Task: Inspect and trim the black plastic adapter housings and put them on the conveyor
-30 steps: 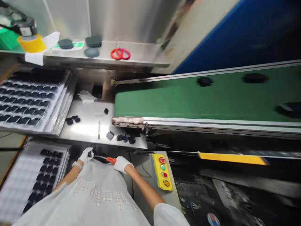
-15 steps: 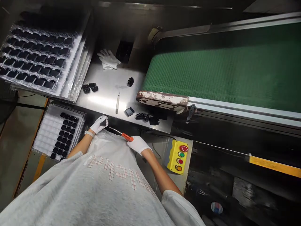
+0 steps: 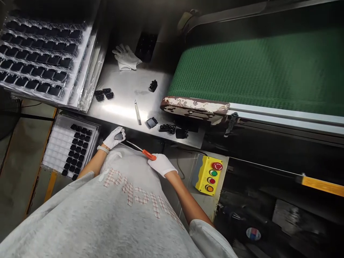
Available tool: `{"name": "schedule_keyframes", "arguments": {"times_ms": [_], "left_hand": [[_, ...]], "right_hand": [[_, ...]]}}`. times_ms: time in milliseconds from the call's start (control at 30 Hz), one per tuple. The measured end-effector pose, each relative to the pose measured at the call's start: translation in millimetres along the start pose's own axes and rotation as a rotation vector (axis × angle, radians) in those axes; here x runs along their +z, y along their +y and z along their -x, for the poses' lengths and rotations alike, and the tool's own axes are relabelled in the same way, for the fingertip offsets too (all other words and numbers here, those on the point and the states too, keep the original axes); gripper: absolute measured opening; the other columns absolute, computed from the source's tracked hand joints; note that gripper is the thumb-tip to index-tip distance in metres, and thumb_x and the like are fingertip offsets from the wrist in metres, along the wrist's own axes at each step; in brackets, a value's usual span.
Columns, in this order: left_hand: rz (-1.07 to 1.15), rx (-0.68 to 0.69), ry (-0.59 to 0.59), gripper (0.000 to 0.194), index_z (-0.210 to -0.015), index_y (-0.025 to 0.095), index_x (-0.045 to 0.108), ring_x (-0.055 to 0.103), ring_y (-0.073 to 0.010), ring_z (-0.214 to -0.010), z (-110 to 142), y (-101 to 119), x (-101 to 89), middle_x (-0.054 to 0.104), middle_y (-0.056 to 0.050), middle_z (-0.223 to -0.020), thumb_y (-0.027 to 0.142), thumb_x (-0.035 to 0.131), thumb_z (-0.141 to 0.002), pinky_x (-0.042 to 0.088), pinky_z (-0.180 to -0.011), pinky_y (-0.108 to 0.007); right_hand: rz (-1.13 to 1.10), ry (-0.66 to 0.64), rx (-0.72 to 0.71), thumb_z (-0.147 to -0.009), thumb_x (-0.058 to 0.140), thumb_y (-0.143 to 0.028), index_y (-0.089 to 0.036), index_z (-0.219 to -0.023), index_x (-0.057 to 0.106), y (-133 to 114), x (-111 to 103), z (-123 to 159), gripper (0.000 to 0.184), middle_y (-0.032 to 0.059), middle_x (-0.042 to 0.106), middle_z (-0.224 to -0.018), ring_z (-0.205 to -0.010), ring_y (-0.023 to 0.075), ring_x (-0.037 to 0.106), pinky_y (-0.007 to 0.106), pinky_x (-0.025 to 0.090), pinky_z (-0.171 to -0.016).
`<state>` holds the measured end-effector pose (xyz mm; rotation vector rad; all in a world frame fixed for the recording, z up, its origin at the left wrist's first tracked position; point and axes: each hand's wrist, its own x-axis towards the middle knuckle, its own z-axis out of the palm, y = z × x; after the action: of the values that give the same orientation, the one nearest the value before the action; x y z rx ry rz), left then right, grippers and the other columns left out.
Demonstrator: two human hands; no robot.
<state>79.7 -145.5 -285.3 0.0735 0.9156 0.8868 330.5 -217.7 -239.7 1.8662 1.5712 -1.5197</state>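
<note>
My left hand (image 3: 114, 138), in a white glove, pinches a small dark grey plastic part (image 3: 118, 136) by its edges, just in front of my shirt. In my white-gloved right hand (image 3: 162, 165) is an orange-handled screwdriver (image 3: 148, 154). Its thin metal shaft points left, with the tip close to the part; whether they touch I cannot tell. Beyond my hands, on the steel table (image 3: 118, 109), lie a craft knife (image 3: 137, 113), a dark square part (image 3: 152, 123), and small black parts (image 3: 167, 128) near the front edge.
Trays of black parts (image 3: 34, 68) are stacked at the upper left. A lower stack of trays (image 3: 57, 143) stands by my left arm. A green conveyor belt (image 3: 258, 75) runs along the right, above a yellow button box (image 3: 208, 175). White gloves (image 3: 126, 58) lie farther back.
The part in my left hand is turned, and more of its grey face shows. My right hand keeps hold of the screwdriver. The whole view has shifted slightly.
</note>
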Motion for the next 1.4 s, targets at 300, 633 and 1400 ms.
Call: {"name": "schedule_keyframes", "arguments": {"times_ms": [300,633,1400], "left_hand": [[-0.097,0.008,0.095,0.034,-0.074,0.018,0.048,0.05,-0.0077,-0.06,1.8,-2.3,8.3,0.048,0.003,-0.072,0.041,0.074,-0.078,0.041,-0.053,-0.021],[-0.359,0.129,0.296,0.033,-0.078,0.017,0.06,0.05,-0.0078,-0.057,-4.2,-14.9,-7.1,0.053,0.002,-0.065,0.048,0.07,-0.08,0.042,-0.054,-0.021],[-0.387,0.01,0.332,0.038,-0.093,0.018,0.065,0.067,-0.0151,-0.077,-0.5,-8.9,-10.1,0.064,-0.004,-0.091,0.043,0.081,-0.07,0.057,-0.071,-0.031]], "right_hand": [[0.022,-0.009,0.005,-0.078,0.055,-0.023,-0.015,-0.09,0.072,-6.9,6.4,3.1,0.022,0.0073,0.069,-0.076,-0.065,0.0151,0.058,0.024,0.034,-0.06],[0.033,-0.026,-0.005,-0.079,0.056,-0.027,-0.016,-0.096,0.072,-10.5,13.8,-0.5,0.026,0.0078,0.071,-0.086,-0.071,0.0158,0.061,0.023,0.035,-0.062],[0.101,-0.011,0.021,-0.083,0.054,-0.034,-0.016,-0.096,0.073,-11.0,18.7,-6.1,0.029,0.013,0.073,-0.094,-0.081,0.0212,0.065,0.026,0.035,-0.063]]}}
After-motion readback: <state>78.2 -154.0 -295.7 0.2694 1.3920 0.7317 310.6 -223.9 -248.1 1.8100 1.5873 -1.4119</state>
